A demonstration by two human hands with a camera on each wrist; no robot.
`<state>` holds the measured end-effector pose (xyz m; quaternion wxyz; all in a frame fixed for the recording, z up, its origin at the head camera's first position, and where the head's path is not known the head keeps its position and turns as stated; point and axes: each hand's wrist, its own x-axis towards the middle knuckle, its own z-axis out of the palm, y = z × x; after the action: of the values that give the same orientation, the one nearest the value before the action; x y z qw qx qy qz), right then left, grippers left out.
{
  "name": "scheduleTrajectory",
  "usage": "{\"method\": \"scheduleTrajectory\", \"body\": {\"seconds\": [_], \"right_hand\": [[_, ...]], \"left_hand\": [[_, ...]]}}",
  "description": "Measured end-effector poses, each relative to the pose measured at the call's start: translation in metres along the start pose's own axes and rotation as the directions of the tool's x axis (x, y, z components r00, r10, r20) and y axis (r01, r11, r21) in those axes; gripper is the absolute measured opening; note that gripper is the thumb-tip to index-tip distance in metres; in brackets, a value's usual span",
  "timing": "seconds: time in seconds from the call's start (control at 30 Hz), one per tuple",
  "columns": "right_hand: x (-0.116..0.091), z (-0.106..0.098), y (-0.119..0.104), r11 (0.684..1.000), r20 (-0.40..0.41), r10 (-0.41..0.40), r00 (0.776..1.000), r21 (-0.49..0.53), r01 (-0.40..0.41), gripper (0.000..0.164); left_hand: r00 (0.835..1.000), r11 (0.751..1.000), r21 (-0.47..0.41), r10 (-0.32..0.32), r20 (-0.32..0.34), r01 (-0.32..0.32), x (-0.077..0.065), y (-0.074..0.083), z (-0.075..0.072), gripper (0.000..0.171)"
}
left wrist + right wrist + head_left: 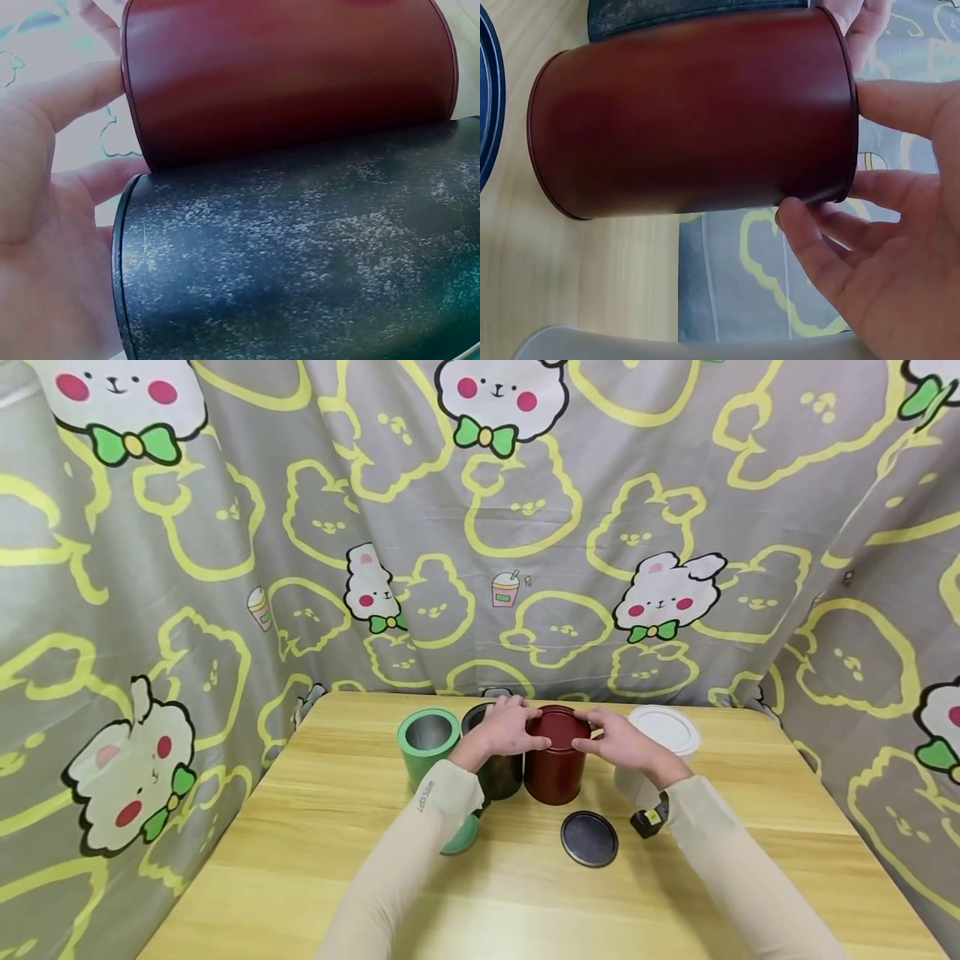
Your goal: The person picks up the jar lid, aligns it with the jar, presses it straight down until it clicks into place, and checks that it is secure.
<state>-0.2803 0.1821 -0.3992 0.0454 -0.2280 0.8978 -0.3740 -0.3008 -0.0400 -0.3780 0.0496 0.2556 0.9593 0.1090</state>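
Observation:
A dark red canister (555, 779) stands upright on the table, its matching red lid (558, 731) on top. My left hand (512, 727) grips the lid's rim from the left, fingers and thumb bent at the edge. From the right, my right hand (617, 739) holds the same rim; in the right wrist view its thumb (801, 229) lies low against the canister's side. Close beside the red one, under my left hand, stands a worn black canister (300, 247), its top partly hidden by that hand.
An open green canister (407, 750) stands at the left, a green lid (461, 837) in front of it, half behind my left sleeve. A round black lid (589, 838) lies flat on the wooden table (517, 893). A white canister (666, 729) stands behind my right wrist. Patterned curtains surround the table.

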Motion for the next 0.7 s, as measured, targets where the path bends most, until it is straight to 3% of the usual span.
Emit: {"method": "scheduleTrajectory", "body": {"seconds": [0.4,0.7], "right_hand": [[0.001,-0.004,0.003,0.999,0.022,-0.036,0.999,-0.015,0.036,0.054],[0.004,-0.007,0.002,0.998,0.001,-0.047,0.999,-0.041,0.047,0.048]], "left_hand": [[1.000,0.999,0.037,-0.012,0.025,0.011,0.005,0.006,-0.004,0.057],[1.000,1.000,-0.014,-0.007,0.024,0.008,0.014,0.008,0.000,0.058]]}}
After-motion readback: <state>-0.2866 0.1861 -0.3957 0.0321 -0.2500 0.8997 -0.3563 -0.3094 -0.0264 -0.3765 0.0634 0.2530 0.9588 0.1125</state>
